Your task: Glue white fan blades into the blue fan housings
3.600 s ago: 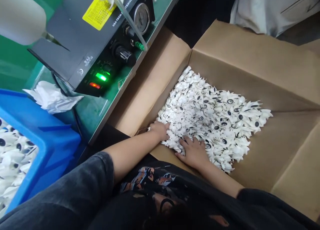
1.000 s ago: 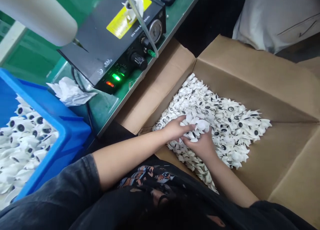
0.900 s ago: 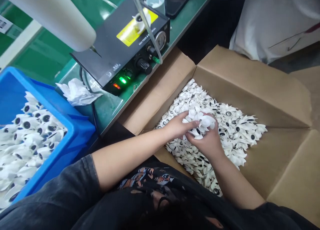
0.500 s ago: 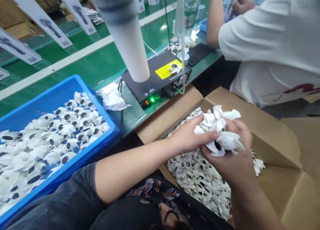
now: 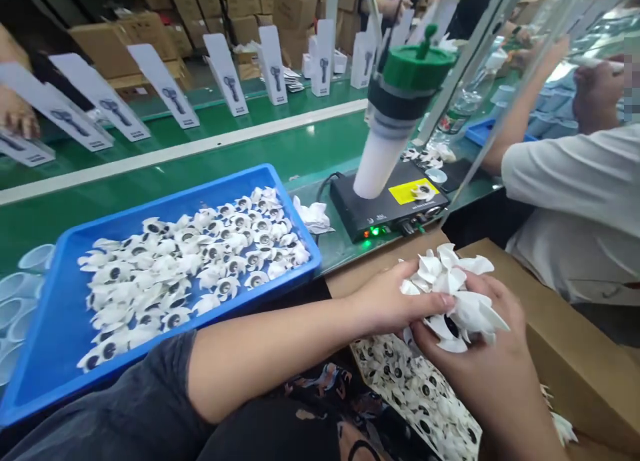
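Observation:
Several white fan impellers (image 5: 450, 287) with curved blades and dark hubs are bunched between my two hands. My left hand (image 5: 395, 297) presses on the bunch from the left, its thumb laid over the blades. From the right and below, my right hand (image 5: 493, 334) cups the same bunch. Under my hands stands an open cardboard box (image 5: 565, 314) filled with many more loose impellers (image 5: 420, 394). To the left, a blue tray (image 5: 295, 274) holds a spread heap of the same impellers (image 5: 190, 261).
A black control box (image 5: 370, 214) with lit lights sits on the green bench, a white-and-green cylinder (image 5: 390, 121) hanging above it. Translucent cups (image 5: 20, 294) stand left of the tray. White printed boxes (image 5: 175, 91) line the conveyor. A co-worker's white sleeve (image 5: 565, 161) is at right.
My view has swung up and left, bringing the whole blue tray and more of the conveyor into sight. Both hands still hold the bunch of impellers above the cardboard box.

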`<state>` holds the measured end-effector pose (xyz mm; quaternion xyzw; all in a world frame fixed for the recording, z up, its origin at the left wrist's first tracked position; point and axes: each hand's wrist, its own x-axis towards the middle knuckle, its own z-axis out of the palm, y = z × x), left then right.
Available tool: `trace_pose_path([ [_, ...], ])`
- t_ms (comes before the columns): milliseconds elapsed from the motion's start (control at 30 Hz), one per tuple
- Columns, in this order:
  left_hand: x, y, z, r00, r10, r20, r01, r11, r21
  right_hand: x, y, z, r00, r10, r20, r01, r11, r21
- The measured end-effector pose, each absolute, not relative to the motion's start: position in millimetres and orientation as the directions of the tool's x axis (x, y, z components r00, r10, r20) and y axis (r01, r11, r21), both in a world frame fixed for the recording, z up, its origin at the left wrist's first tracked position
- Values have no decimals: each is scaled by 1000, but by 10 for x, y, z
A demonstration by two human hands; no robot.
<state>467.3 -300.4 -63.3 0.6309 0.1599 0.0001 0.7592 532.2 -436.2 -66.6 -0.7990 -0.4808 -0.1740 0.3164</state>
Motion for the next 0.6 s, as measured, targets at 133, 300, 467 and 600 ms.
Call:
trace_pose_path([
  [133, 4216, -2708, -280, 909, 398, -124, 96, 90, 991, 5102, -3990, -396, 386, 695, 607, 917, -215, -336],
  [300, 3458, -2324, 73, 776, 631, -5, -10, 21, 1000, 4702, -3297, -147, 204, 723, 660, 936, 54, -348],
  [467, 2717, -1919, 31, 574, 816, -69, 254, -98, 962, 4268, -2518, -335, 45, 752, 658, 858, 309, -411],
  [600, 2257, -1695, -96, 407, 862, -301, 770, -146, 621, 4187, -2062, -897, -173, 833, 526, 888, 363, -282],
])
